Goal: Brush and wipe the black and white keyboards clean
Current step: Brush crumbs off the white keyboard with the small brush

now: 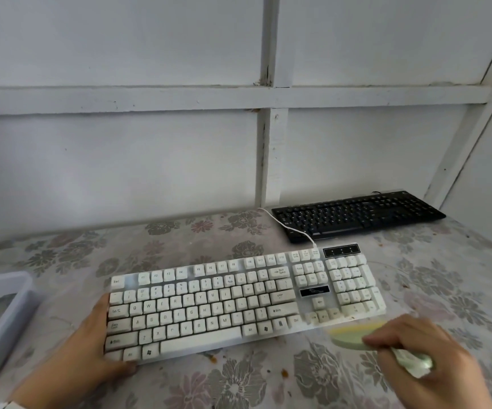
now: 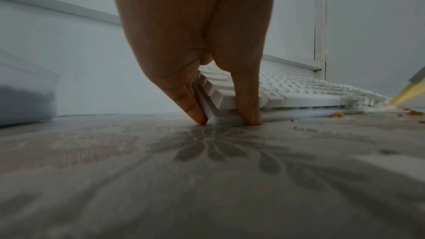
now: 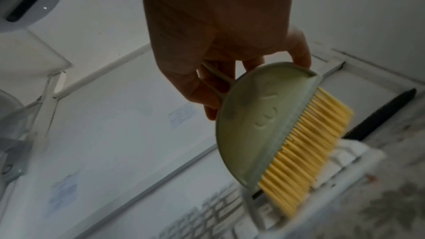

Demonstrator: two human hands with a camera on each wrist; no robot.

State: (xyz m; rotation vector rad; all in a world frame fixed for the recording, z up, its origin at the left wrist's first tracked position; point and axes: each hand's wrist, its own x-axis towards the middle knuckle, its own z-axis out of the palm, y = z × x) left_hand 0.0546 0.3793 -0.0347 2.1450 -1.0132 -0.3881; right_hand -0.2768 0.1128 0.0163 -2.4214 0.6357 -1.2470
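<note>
Your left hand [image 1: 91, 346] braces the left end of the white keyboard [image 1: 238, 302], thumb and fingers [image 2: 190, 101] clamped on its near-left corner, tips touching the floral tablecloth [image 1: 268, 379]. Your right hand [image 1: 421, 352] grips the handle of a pale green brush [image 3: 257, 124]; its yellow bristles [image 3: 306, 152] meet the keyboard's near right edge, blurred. White keyboard lies at table centre, slightly angled. Black keyboard [image 1: 356, 215] sits behind it, against the wall, just apart. Orange crumbs [image 2: 337, 115] lie beside the front edge. Blue-grey bin [image 1: 0, 314] at left.
</note>
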